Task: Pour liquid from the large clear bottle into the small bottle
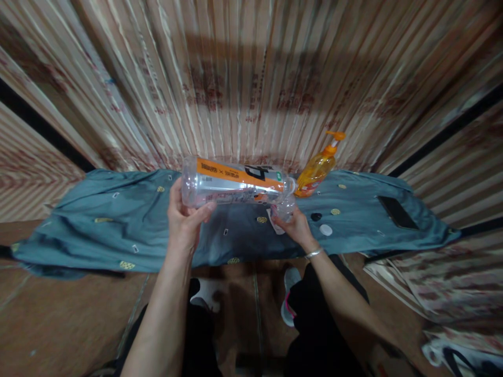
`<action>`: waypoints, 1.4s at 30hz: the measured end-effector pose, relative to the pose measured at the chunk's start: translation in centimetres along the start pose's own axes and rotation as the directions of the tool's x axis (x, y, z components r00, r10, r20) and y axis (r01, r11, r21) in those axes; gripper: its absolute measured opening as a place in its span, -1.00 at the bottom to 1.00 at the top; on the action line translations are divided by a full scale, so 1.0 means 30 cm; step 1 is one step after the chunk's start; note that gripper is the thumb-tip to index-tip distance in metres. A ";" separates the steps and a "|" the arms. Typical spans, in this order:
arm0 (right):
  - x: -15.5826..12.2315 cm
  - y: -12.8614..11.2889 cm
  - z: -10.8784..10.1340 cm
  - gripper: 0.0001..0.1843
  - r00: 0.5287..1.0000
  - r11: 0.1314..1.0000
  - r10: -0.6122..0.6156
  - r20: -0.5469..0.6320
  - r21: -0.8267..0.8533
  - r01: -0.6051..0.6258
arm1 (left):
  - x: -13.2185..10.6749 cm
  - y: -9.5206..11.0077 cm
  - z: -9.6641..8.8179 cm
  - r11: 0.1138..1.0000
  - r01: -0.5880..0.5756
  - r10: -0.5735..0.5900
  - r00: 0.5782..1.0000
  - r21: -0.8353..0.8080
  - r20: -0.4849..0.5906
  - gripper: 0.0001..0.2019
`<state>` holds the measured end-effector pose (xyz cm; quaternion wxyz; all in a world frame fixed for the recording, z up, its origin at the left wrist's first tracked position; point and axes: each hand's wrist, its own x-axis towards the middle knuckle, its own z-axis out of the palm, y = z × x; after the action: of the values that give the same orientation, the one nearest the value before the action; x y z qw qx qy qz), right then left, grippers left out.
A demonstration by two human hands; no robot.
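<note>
A large clear plastic bottle (236,183) with an orange and silver label lies on its side in the air above the cloth-covered table, its neck toward the right. My left hand (184,214) is closed around its base end. My right hand (294,225) grips a small clear plastic container (284,207) just below the bottle's mouth; whether the two touch I cannot tell. Just behind the mouth stands an orange pump bottle (316,173) of yellow-orange liquid, leaning in this view. A white round cap (326,230) lies to the right of my right hand.
Under all this is a narrow table with a blue-green cloth (129,214). A dark phone (397,212) lies toward its right end, and a small black object (316,216) sits by the cap. Patterned curtains (236,78) hang behind and at the sides, with dark poles (444,136) at the corners.
</note>
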<state>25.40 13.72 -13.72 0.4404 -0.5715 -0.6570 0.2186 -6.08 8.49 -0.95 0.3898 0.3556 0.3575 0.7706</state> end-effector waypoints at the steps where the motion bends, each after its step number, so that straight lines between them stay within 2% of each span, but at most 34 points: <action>1: 0.000 0.001 0.000 -0.14 1.000 1.000 0.004 0.002 0.001 -0.004 | -0.001 0.001 0.001 1.000 0.000 0.000 1.000 -0.001 -0.003 -0.19; 8: 0.000 0.000 -0.002 -0.10 1.000 1.000 0.012 0.002 0.014 -0.012 | 0.001 -0.010 0.002 1.000 -0.022 0.022 1.000 -0.001 0.021 -0.28; 21: -0.001 -0.016 -0.008 -0.14 1.000 0.999 0.018 0.008 0.044 -0.019 | 0.002 -0.003 0.001 1.000 -0.011 0.011 1.000 0.008 0.023 -0.25; 31: -0.001 -0.019 -0.010 -0.20 1.000 1.000 0.021 -0.008 0.006 -0.021 | 0.002 -0.005 0.004 1.000 -0.013 0.012 1.000 0.013 0.021 -0.22; 36: 0.000 -0.009 -0.006 -0.11 1.000 0.999 0.030 -0.004 0.025 -0.030 | 0.003 -0.004 0.005 1.000 -0.025 0.025 0.999 0.001 0.036 -0.27; 42: 0.001 0.003 -0.005 -0.10 1.000 1.000 0.006 -0.004 0.022 -0.006 | 0.000 0.006 0.012 1.000 -0.023 0.022 0.998 0.005 0.058 -0.27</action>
<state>25.57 13.75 -13.70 0.4472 -0.5692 -0.6519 0.2258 -5.86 8.51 -0.62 0.3904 0.3828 0.3440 0.7634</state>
